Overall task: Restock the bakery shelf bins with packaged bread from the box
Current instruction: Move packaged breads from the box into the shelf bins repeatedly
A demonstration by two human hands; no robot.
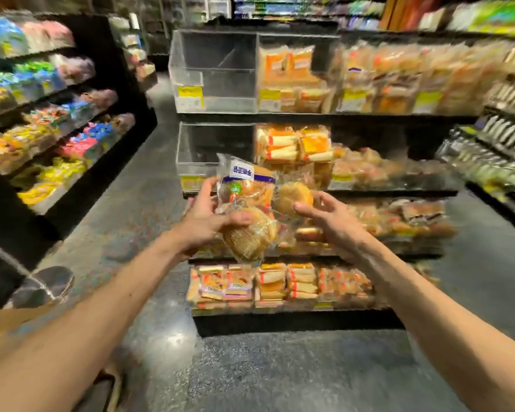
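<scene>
Both hands are raised in front of the bakery shelf (324, 193). My left hand (204, 217) grips two clear bread packs: a round bun pack (252, 236) under the thumb, and behind it a pack with a blue-and-white label (246, 181). My right hand (329, 217) holds a third clear pack with a round bun (293, 196), thumb on its lower edge. Two clear bins stand empty at the shelf's left end, an upper one (217, 72) and a lower one (213, 147).
The other bins to the right hold packaged bread and cake. A black snack shelf (51, 114) lines the aisle on the left. A brown cardboard box edge (12, 319) shows at the lower left by a round grey stool (46, 285). Dark speckled floor runs between.
</scene>
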